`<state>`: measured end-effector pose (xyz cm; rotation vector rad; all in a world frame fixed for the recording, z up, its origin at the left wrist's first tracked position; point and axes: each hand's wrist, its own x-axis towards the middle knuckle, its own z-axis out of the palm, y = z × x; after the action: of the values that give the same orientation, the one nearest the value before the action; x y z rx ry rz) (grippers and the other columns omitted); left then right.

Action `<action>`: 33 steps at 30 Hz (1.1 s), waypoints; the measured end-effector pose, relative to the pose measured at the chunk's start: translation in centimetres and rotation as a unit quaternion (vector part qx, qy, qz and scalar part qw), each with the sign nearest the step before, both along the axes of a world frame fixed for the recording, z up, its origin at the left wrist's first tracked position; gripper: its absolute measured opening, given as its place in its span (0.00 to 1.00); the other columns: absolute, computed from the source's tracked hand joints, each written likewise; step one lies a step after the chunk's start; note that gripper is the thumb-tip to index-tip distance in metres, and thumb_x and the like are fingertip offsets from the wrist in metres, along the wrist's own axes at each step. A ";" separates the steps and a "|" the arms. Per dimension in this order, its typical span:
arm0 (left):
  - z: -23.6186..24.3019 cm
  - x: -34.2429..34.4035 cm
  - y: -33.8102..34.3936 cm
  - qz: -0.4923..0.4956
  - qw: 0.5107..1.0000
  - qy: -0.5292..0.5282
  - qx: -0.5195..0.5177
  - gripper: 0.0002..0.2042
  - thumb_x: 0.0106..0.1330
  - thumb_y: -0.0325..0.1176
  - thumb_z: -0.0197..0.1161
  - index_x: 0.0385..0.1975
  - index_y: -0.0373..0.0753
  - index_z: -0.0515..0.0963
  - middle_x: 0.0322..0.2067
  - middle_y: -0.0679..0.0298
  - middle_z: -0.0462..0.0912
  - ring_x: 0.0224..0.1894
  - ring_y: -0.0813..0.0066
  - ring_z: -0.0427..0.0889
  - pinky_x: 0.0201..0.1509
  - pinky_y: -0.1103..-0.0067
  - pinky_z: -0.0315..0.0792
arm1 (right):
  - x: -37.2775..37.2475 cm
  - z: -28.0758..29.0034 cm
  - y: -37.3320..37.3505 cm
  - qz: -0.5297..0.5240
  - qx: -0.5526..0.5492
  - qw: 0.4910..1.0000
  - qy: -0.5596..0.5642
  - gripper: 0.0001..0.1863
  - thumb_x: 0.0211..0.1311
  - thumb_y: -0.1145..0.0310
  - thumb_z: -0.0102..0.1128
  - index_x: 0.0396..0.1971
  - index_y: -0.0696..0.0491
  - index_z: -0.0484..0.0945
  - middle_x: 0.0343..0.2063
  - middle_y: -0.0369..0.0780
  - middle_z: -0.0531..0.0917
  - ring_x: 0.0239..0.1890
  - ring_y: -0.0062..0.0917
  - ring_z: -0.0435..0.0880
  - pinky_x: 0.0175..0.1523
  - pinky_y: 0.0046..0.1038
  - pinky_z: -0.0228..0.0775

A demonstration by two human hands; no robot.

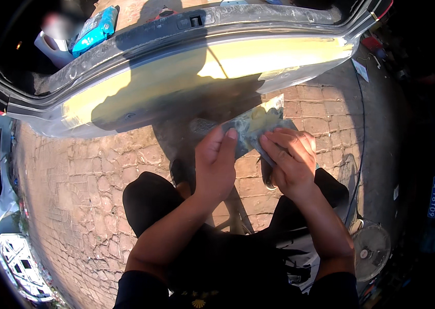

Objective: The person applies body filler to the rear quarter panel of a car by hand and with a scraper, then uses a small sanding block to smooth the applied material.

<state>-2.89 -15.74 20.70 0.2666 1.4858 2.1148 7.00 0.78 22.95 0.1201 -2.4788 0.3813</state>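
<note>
My left hand point(216, 162) is closed on a flat metal plate point(240, 131) smeared with pale yellow paste point(263, 116), thumb on its top. My right hand point(292, 159) grips a flat spreader point(288, 125), its fingers curled over it; the spreader rests over the right part of the plate, against the paste. Beyond both hands lies a curved car panel point(279, 54) coated with a broad yellow layer, partly in shadow.
A blue bag point(94, 31) and a white jug point(52, 50) stand behind the panel at upper left. A round fan point(370, 250) is at lower right beside a dark cable point(361, 103). A white metal part point(22, 268) lies at lower left. My knees frame the paved ground point(83, 180).
</note>
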 end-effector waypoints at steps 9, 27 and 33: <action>0.3 -0.6 -1.7 0.026 0.998 0.054 -0.008 0.13 0.84 0.31 0.53 0.52 0.31 0.82 0.35 0.72 0.84 0.37 0.91 0.73 0.42 0.85 0.70 | -1.3 -0.3 -1.5 -0.006 0.006 1.000 0.019 0.22 0.53 0.77 0.67 0.51 0.50 0.90 0.49 0.37 0.88 0.50 0.35 0.87 0.57 0.35 0.71; 1.4 1.7 -3.5 -0.140 0.979 0.039 0.140 0.15 0.84 0.33 0.54 0.60 0.30 0.79 0.27 0.66 0.82 0.29 0.89 0.74 0.34 0.83 0.69 | -13.8 -4.1 -2.4 -0.083 0.093 0.980 0.153 0.14 0.62 0.72 0.71 0.47 0.44 0.91 0.43 0.29 0.88 0.51 0.26 0.86 0.62 0.35 0.64; 1.3 0.9 -4.0 -0.172 0.978 0.032 0.109 0.15 0.83 0.27 0.52 0.58 0.24 0.79 0.44 0.61 0.88 0.45 0.83 0.83 0.52 0.82 0.77 | -16.1 -4.3 -2.5 -0.085 0.098 0.976 0.173 0.11 0.65 0.70 0.70 0.46 0.43 0.91 0.43 0.27 0.87 0.50 0.24 0.85 0.60 0.34 0.64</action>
<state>-1.96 -19.75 22.04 0.6318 1.1424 1.9972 -9.07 -1.71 18.63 0.0482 -2.1545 0.0367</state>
